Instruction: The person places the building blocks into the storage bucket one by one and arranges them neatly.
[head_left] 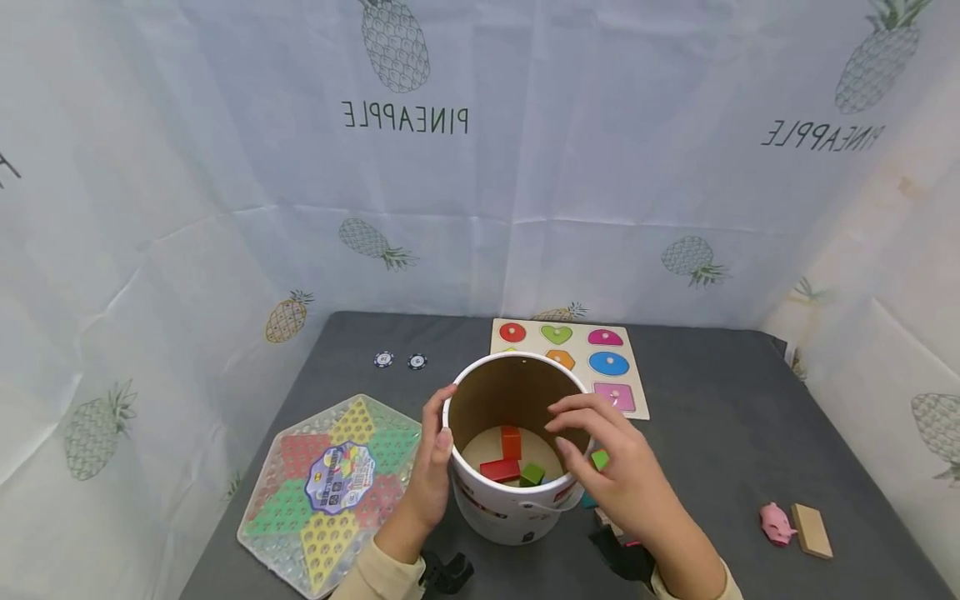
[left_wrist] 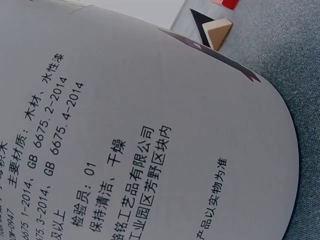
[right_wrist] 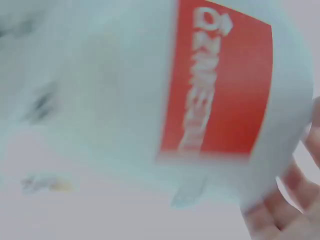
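Observation:
A white bucket (head_left: 498,523) stands on the grey table, its open mouth tilted towards me. Inside it lie an orange-red block (head_left: 511,442), a red block (head_left: 500,470) and a green block (head_left: 532,475). My left hand (head_left: 429,467) grips the bucket's left side at the rim. At the right rim is my right hand (head_left: 611,450), with its fingers spread and gently bent over the opening and nothing visible between them. Printed text covers the bucket wall (left_wrist: 150,100) in the left wrist view. A red label on the bucket (right_wrist: 220,80) fills the blurred right wrist view.
A Chinese checkers board (head_left: 393,492) lies left, two poker chips (head_left: 401,360) behind it. Behind the bucket is a shape puzzle board (head_left: 633,392). More blocks, one green (head_left: 599,459), sit partly hidden by my right hand. A pink pig (head_left: 776,524) and wooden block (head_left: 812,531) lie right.

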